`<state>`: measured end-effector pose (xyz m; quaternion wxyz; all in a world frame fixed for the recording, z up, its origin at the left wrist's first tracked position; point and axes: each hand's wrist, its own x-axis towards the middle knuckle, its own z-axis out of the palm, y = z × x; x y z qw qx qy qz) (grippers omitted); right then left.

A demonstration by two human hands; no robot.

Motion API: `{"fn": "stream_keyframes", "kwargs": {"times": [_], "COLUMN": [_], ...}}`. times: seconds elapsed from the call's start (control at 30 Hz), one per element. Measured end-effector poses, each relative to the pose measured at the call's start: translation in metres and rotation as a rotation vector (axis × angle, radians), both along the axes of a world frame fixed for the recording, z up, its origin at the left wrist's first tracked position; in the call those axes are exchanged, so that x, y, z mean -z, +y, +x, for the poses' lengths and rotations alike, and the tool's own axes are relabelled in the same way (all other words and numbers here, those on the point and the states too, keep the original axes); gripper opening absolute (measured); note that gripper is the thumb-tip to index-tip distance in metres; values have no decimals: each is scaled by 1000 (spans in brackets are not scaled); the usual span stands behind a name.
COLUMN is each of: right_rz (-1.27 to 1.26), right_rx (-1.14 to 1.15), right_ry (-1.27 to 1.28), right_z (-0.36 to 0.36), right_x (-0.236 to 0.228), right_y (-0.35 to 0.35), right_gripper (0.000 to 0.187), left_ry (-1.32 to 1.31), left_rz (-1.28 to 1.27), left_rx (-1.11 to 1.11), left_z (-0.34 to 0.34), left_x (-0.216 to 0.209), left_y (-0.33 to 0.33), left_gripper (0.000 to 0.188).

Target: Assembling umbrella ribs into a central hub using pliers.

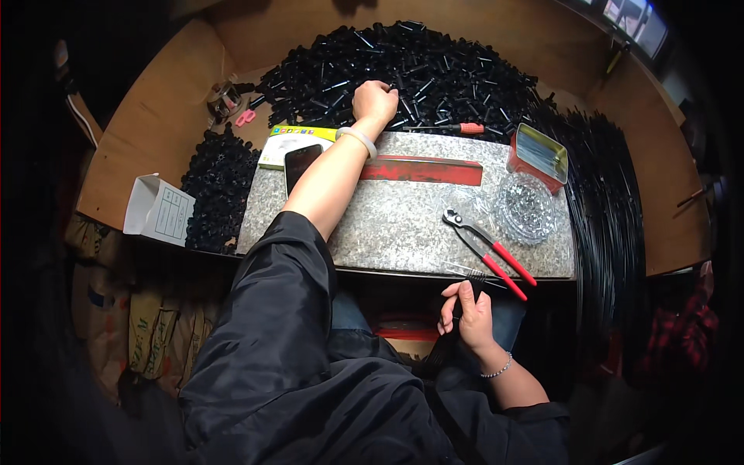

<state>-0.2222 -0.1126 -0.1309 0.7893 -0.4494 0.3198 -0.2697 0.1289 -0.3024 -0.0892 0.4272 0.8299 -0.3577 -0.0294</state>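
Observation:
My left hand [375, 102] reaches to the front edge of a large heap of short black tubular parts [442, 66]. Its fingers are curled in, and whatever they pinch is hidden. Low at the table's front edge, my right hand [471, 316] is closed round a bundle of thin black rods [477, 284], their ends fanning out above the thumb. Just beyond it lie cutting pliers [496, 260] with red handles. A red metal bar [426, 170] lies under my left wrist. Near it, a screwdriver [465, 128] with a red handle rests against the heap.
At right stand a clear dish [527, 236] of small metal pieces and a tin [521, 172] of thin wires, beside long black rods [608, 194]. On the left are a phone [294, 161], a yellow-and-white box [271, 164], small black parts [217, 178], a white carton [143, 205] and pink scissors [245, 118].

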Motion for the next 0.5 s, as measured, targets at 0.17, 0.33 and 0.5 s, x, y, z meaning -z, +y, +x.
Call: {"fn": "stream_keyframes", "kwargs": {"times": [0.17, 0.33, 0.5], "right_rz": [15, 20, 22], "right_rx": [8, 29, 39], "right_ry": [-11, -12, -23], "right_z": [1, 1, 0], "right_x": [0, -1, 0], "right_y": [-1, -2, -3], "right_gripper": [42, 42, 41], "left_ry": [-150, -415, -676], "left_rz": [43, -307, 219], "left_rx": [-12, 36, 766], "left_z": [1, 8, 1], "left_x": [4, -7, -16], "left_y": [-7, -17, -14], "left_gripper": [31, 26, 33]}}
